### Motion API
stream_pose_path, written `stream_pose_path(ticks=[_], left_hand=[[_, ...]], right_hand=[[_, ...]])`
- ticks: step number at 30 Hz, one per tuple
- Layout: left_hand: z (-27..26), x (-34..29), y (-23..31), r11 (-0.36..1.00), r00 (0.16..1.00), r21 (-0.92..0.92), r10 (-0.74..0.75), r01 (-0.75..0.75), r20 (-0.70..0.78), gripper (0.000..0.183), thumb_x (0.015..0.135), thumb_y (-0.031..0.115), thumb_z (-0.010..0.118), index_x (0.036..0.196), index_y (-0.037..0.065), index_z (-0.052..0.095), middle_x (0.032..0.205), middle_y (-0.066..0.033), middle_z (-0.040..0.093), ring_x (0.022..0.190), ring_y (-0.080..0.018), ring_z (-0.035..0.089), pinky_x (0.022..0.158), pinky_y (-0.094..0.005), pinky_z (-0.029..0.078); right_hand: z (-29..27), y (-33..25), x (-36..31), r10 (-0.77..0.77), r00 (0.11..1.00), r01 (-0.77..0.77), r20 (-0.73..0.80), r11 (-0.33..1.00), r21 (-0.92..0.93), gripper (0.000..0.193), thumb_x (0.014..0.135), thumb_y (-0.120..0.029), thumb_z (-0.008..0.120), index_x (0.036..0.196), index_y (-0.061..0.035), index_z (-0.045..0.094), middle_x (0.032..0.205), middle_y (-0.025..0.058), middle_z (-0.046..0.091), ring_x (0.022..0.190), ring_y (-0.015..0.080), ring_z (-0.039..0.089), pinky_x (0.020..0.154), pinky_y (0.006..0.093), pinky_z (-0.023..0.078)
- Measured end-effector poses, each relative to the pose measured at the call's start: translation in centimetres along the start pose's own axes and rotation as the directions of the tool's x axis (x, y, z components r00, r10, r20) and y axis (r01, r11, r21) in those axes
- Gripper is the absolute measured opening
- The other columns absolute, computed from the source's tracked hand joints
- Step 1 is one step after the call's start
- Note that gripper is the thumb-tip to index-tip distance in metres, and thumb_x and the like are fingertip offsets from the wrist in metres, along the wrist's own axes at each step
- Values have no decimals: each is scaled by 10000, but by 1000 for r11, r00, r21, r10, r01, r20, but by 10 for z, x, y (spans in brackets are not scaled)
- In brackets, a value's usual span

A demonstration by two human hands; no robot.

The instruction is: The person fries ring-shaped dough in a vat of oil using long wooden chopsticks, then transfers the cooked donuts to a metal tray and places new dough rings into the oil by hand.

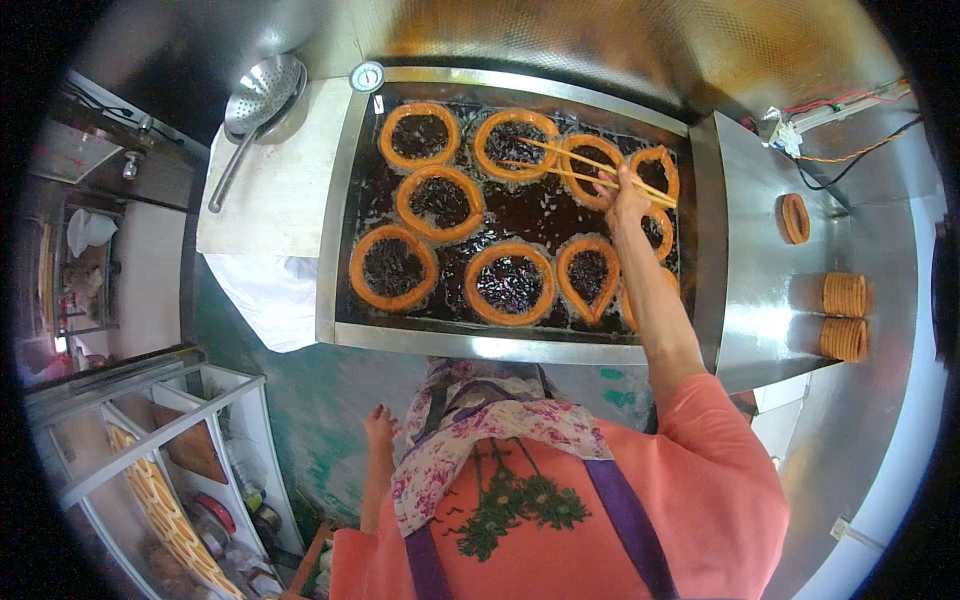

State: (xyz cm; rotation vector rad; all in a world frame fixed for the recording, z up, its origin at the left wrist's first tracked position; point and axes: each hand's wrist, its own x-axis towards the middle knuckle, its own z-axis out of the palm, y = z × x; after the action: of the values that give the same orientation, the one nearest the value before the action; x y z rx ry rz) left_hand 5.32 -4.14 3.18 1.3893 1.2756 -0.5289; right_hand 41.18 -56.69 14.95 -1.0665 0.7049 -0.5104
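Observation:
My right hand (627, 200) is closed around a pair of long wooden chopsticks (572, 153) above a wide fryer (480, 343) of dark, bubbling oil. The chopstick tips are spread apart over the opening of a golden dough ring (482, 130) at the far middle. Several more fried dough rings float around it, among them a round ring (466, 282) at the near middle and a teardrop-shaped one (567, 280) to its right. My forearm hides part of the rings on the right. Low beside my body, my left hand (380, 425) hangs with nothing in it, fingers loosely apart.
A dial thermometer (367, 76) sits at the fryer's far left corner. Left of it, a metal skimmer (262, 98) rests in a bowl on a white board (270, 215). The steel counter (750, 270) on the right bears a single dough ring (793, 218) and two stacks of rings (845, 338).

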Motion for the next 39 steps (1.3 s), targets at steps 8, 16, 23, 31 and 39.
stream_pose_path(ticks=[8,16,23,31,39], left_hand=[[-11,5,-1,995,999,90,45,-42,-22,500,855,199,563,1314,39,446,1149,-128,561,790,-228,602,527,-341,514],[-5,-3,11,980,993,164,110,-116,45,501,852,202,543,1316,40,447,1106,-116,582,787,-200,601,519,-316,509],[9,11,25,970,986,185,143,-157,87,484,852,200,551,1295,27,466,1075,-123,596,744,-188,601,509,-311,499],[-10,38,25,968,980,182,147,-170,134,488,857,201,557,1302,26,460,1119,-143,579,795,-216,613,523,-324,513],[-38,60,32,966,976,244,36,-89,216,500,866,186,545,1328,36,425,1199,-179,533,885,-286,607,601,-379,527]], right_hand=[[-33,29,7,246,967,-206,-67,910,361,275,918,-182,542,1093,28,519,967,176,611,848,252,652,692,398,613],[-84,6,-34,251,964,-187,-84,871,454,407,920,-233,542,1249,-13,448,1043,134,573,967,223,600,799,379,576],[-138,-9,-68,155,963,-79,-220,944,319,230,896,-148,579,1046,21,543,950,180,627,864,256,652,699,394,607],[-123,-67,-140,-244,943,236,-225,970,-62,186,859,-115,626,960,31,571,882,152,642,766,252,673,597,336,598],[-52,-56,-206,-365,918,338,-152,924,-180,182,881,-130,600,919,42,551,855,159,631,732,248,672,601,334,586]])
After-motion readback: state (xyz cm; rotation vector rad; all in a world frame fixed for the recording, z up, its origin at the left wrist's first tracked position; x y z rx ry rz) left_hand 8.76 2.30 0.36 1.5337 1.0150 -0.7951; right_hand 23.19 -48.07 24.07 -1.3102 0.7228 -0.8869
